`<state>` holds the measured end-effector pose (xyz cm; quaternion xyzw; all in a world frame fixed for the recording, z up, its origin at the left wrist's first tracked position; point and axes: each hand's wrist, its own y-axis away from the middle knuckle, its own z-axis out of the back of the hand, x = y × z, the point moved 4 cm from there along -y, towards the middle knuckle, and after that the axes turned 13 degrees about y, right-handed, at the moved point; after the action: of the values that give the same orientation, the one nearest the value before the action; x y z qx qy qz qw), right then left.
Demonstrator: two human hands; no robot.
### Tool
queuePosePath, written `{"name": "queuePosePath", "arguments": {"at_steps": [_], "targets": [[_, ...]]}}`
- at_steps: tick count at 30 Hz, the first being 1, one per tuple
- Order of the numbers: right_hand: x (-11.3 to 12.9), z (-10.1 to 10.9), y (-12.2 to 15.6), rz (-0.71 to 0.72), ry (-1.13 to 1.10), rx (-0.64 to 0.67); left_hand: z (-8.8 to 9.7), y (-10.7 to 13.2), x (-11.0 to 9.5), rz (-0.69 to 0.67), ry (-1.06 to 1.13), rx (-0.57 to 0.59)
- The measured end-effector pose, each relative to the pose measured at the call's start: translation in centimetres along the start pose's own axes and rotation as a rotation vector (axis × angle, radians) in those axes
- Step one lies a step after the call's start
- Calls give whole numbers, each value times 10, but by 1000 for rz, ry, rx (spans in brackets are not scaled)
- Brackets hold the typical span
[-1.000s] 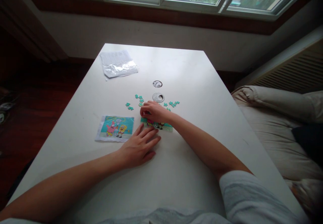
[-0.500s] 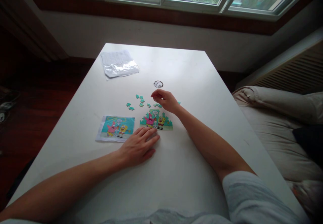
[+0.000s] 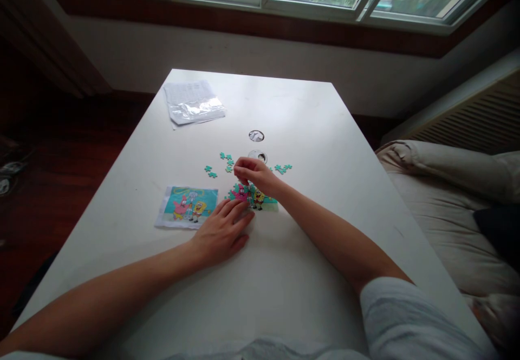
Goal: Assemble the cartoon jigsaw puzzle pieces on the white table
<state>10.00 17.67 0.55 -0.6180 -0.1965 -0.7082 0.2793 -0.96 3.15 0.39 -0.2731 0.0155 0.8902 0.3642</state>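
A partly assembled jigsaw puzzle [image 3: 259, 200] with cartoon figures lies on the white table [image 3: 284, 273]. Flat on the tabletop, my left hand [image 3: 223, 231] has its fingers stretched out, the tips at the puzzle's lower left edge. My right hand [image 3: 255, 175] hovers over the upper part of the puzzle and hides it; thumb and fingers are pinched together, and whatever is between them is hidden. Several loose green puzzle pieces [image 3: 211, 174] lie left of the right hand, and more green pieces [image 3: 281, 169] lie to its right.
A picture card in a clear sleeve [image 3: 190, 204] lies left of the puzzle, showing the same figures. A plastic bag with papers [image 3: 194, 103] rests at the far left. Two round fittings, one a cable hole [image 3: 256, 136], are beyond my right hand. A sofa [image 3: 430, 203] stands at right.
My right hand has moved left and nearer to me, from beyond the puzzle to over its upper part. Green pieces on the right and a second round fitting are uncovered. My left hand stays almost still.
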Motion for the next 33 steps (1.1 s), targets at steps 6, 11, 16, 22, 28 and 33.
{"name": "queuePosePath", "arguments": {"at_steps": [6,11,16,22,28,33], "targets": [[-2,7,-2,9,-15,4,1,0,2,11,2,17],[5,36,-1,14,-164,-130,0,-2,2,15,8,37],[1,19,5,-52,50,278,1,-3,2,13,7,25],[6,51,-3,36,35,-35,1,-2,2,12,2,28],[-9,103,-5,40,224,-530,0,-1,3,18,9,42],[-25,89,-6,56,587,-502,2,-1,3,20,10,48]]}}
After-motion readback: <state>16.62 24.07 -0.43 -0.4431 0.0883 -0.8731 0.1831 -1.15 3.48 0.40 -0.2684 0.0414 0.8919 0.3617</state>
